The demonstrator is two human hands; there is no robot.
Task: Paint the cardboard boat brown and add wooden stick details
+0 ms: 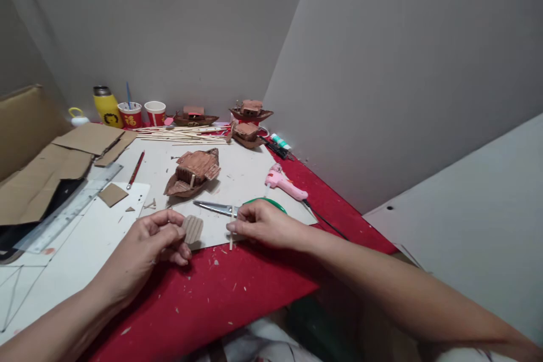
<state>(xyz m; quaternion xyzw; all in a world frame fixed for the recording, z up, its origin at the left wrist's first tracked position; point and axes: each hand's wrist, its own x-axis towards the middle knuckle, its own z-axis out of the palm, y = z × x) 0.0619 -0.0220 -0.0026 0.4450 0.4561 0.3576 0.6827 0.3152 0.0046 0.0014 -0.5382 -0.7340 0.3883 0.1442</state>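
Between the fingertips of my left hand (159, 237) is a small ridged piece of cardboard (194, 229), its grooves facing up. My right hand (258, 223) pinches a short thin wooden stick (231, 242), held nearly upright. Scissors (216, 207) with green handles lie just behind the right hand, which hides part of them. A brown model boat (193, 172) with a roofed cabin stands on the white board beyond both hands. To the right of it rests a pink glue gun (285, 182).
Thin sticks (182, 134) lie across the back, near more model boats (251, 110), paper cups (155, 114) and a yellow bottle (107, 108). Cardboard sheets (51, 167), a clear ruler (68, 212) and a red pencil (136, 169) are at left. A red cloth (203, 305) covers the table.
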